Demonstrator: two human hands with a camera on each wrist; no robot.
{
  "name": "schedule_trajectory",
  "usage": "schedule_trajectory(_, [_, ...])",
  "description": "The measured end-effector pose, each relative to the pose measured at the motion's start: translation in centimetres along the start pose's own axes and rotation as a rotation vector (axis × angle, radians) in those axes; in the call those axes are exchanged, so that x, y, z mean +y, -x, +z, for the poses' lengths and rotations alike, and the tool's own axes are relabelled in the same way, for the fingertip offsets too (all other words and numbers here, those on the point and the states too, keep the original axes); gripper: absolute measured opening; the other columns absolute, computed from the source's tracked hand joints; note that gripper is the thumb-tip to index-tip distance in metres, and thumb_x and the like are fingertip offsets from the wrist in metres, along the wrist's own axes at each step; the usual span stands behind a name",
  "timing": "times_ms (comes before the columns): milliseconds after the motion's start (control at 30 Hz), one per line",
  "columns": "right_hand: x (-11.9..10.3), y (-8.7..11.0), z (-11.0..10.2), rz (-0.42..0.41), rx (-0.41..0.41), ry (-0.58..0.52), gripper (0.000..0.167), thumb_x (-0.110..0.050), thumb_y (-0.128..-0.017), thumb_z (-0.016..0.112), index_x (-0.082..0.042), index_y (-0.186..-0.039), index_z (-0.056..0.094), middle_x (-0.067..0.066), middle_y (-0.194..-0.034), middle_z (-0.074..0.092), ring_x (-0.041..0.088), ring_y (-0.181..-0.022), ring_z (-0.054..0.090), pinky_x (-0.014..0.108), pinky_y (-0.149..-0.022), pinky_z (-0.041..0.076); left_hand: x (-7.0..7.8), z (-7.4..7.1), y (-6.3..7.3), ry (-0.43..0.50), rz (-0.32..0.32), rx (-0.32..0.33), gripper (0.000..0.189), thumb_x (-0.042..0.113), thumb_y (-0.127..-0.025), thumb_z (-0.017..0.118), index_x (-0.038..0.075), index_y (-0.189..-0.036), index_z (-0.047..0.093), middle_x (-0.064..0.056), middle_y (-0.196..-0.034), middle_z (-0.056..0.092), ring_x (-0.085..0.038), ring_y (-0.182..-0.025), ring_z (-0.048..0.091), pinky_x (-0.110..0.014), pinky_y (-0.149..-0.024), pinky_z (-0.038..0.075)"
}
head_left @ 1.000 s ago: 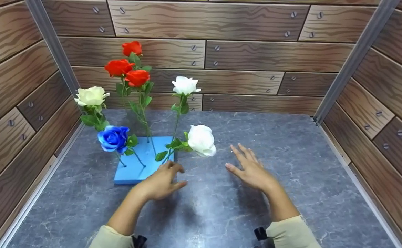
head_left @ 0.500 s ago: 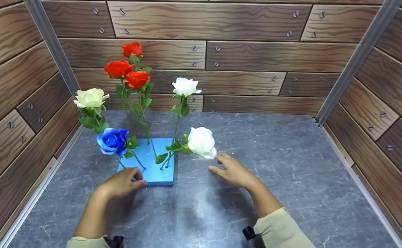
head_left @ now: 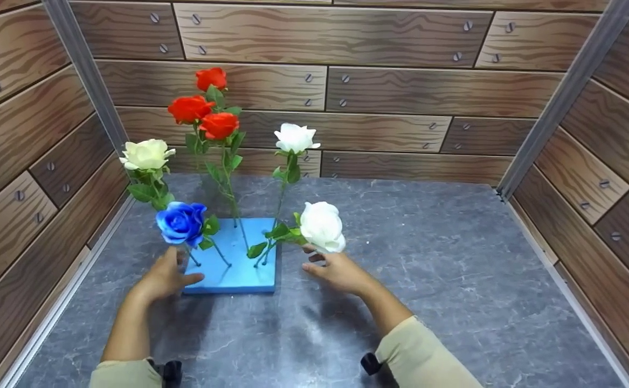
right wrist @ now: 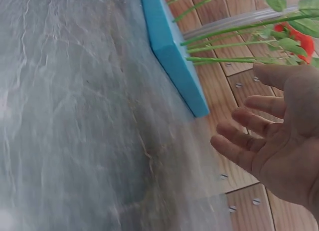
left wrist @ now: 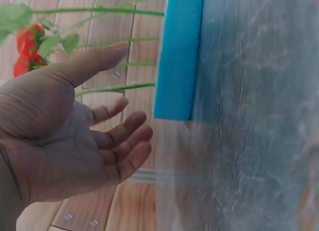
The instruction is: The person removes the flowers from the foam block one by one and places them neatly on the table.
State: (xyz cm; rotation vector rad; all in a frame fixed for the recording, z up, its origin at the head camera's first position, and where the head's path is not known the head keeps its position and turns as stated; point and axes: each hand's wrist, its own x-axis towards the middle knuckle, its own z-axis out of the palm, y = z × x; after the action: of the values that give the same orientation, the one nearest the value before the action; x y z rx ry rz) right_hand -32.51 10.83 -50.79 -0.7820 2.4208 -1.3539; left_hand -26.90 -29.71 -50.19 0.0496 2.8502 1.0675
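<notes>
A flat blue foam block (head_left: 244, 277) lies on the table, with several artificial roses standing in it. My left hand (head_left: 162, 276) is beside the block's left front corner, fingers loosely spread and holding nothing; the left wrist view shows a gap between that hand (left wrist: 75, 126) and the block (left wrist: 178, 56). On the other side, my right hand (head_left: 341, 274) is just under the large white rose (head_left: 322, 225), apart from the block. In the right wrist view its fingers (right wrist: 249, 123) are relaxed and hold nothing. Whether it touches the white rose is unclear.
A blue rose (head_left: 182, 222) leans forward at the left, near a cream rose (head_left: 147, 154). Red roses (head_left: 220, 125) and a smaller white rose (head_left: 296, 138) stand further back. Wood-patterned walls (head_left: 379, 89) enclose the grey marbled table (head_left: 433, 253).
My left hand has moved left, from in front of the block to its left side. The right hand has come left, under the large white rose. The block has not visibly moved.
</notes>
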Motion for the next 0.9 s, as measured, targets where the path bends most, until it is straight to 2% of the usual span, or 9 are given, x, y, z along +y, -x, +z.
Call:
schedule_trajectory(33, [0.0,-0.2,0.2,0.007,0.004,-0.015,0.054,-0.018,-0.109,0.067,0.005,-0.155,0.052,0.032,-0.155,0.054,0.052,-0.140,0.060,0.057,-0.112,0.057,-0.2,-0.1,-0.3,0.003,0.010,-0.005,0.084,0.027,-0.096,0.085,-0.018,-0.148,0.036,-0.047,-0.140,0.053,-0.060,-0.131,0.056,-0.067,-0.112,0.049])
schedule_trajectory(100, [0.1,-0.6,0.5,0.016,0.014,-0.041,0.054,-0.017,-0.108,0.068,0.006,-0.154,0.052,0.032,-0.154,0.055,0.051,-0.139,0.061,0.053,-0.110,0.059,-0.6,-0.2,-0.8,0.016,0.046,-0.014,0.097,0.025,-0.094,0.087,-0.015,-0.159,0.028,-0.046,-0.154,0.047,-0.064,-0.144,0.046,-0.072,-0.120,0.042])
schedule_trajectory(233, [0.2,-1.3,1.3,0.040,0.040,-0.082,0.054,-0.013,-0.107,0.070,0.007,-0.154,0.053,0.032,-0.155,0.056,0.048,-0.141,0.062,0.048,-0.110,0.060,-1.4,-0.1,-1.6,0.048,0.090,-0.042,0.100,0.024,-0.091,0.090,-0.011,-0.163,0.030,-0.042,-0.160,0.044,-0.062,-0.150,0.042,-0.073,-0.123,0.037])
schedule_trajectory(367, [0.1,-2.4,2.5,0.095,0.087,-0.157,0.053,-0.009,-0.104,0.071,0.013,-0.149,0.053,0.034,-0.146,0.064,0.046,-0.136,0.066,0.040,-0.106,0.062,-1.8,0.2,-2.2,0.098,0.091,-0.072,0.105,0.026,-0.092,0.090,-0.008,-0.167,0.025,-0.039,-0.167,0.036,-0.060,-0.156,0.034,-0.073,-0.127,0.032])
schedule_trajectory(467, [0.0,-3.4,3.5,0.129,0.126,-0.234,0.052,-0.005,-0.103,0.070,0.016,-0.147,0.053,0.037,-0.140,0.066,0.046,-0.131,0.069,0.036,-0.102,0.064,-1.9,0.5,-2.6,0.130,0.076,-0.104,0.113,0.026,-0.093,0.089,-0.012,-0.169,0.014,-0.040,-0.172,0.024,-0.059,-0.161,0.023,-0.072,-0.130,0.025])
schedule_trajectory(633, [-0.1,-4.7,4.9,0.109,0.183,-0.340,0.050,-0.001,-0.100,0.070,0.018,-0.144,0.053,0.038,-0.139,0.065,0.041,-0.128,0.071,0.028,-0.097,0.064,-2.2,1.0,-3.2,0.161,-0.008,-0.162,0.126,0.027,-0.093,0.088,-0.017,-0.166,-0.005,-0.043,-0.174,0.000,-0.060,-0.163,0.003,-0.071,-0.133,0.013])
schedule_trajectory(767, [-0.3,-5.7,6.0,0.080,0.253,-0.410,0.046,0.000,-0.099,0.073,0.017,-0.139,0.057,0.035,-0.133,0.070,0.026,-0.118,0.074,0.020,-0.088,0.060,-2.4,1.2,-3.4,0.176,-0.058,-0.169,0.128,0.029,-0.091,0.090,-0.014,-0.167,-0.003,-0.042,-0.175,-0.002,-0.060,-0.164,0.002,-0.071,-0.133,0.014])
schedule_trajectory(833, [-0.3,-6.1,6.4,0.080,0.283,-0.425,0.045,0.000,-0.099,0.074,0.015,-0.139,0.059,0.033,-0.130,0.072,0.025,-0.116,0.075,0.020,-0.087,0.060,-2.6,1.3,-3.3,0.188,-0.071,-0.169,0.128,0.030,-0.091,0.091,-0.013,-0.168,-0.001,-0.040,-0.176,-0.001,-0.060,-0.164,0.003,-0.071,-0.133,0.016])
schedule_trajectory(900, [-0.3,-6.5,6.7,0.081,0.299,-0.423,0.047,-0.001,-0.098,0.075,0.013,-0.140,0.059,0.032,-0.131,0.072,0.029,-0.120,0.076,0.024,-0.092,0.062,-2.8,1.4,-3.3,0.198,-0.080,-0.173,0.128,0.032,-0.091,0.091,-0.010,-0.170,-0.002,-0.038,-0.177,-0.001,-0.059,-0.164,0.003,-0.070,-0.133,0.017])
